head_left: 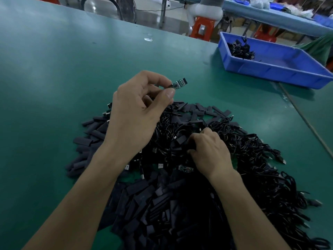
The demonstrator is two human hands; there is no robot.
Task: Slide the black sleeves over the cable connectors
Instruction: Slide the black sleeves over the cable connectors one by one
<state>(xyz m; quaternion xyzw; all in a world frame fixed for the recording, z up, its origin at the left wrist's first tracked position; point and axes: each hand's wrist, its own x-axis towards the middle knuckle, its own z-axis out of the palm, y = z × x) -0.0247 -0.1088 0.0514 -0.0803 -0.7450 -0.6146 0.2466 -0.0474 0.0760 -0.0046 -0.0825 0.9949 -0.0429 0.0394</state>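
Note:
My left hand is raised above the pile and pinches a small green circuit-board connector between thumb and forefinger; its black cable hangs down behind the hand. My right hand is lower, down in the heap, with its fingers curled among the black sleeves and cables; what they grip is hidden. A big heap of flat black sleeves covers the near middle of the green table. Tangled black cables lie on its right side. Another bare connector board lies in the pile just left of my right wrist.
A blue plastic bin at the far right of the green table holds a few black cables. A thin rod or seam runs diagonally along the right. Beyond the table stand red stools and another bench.

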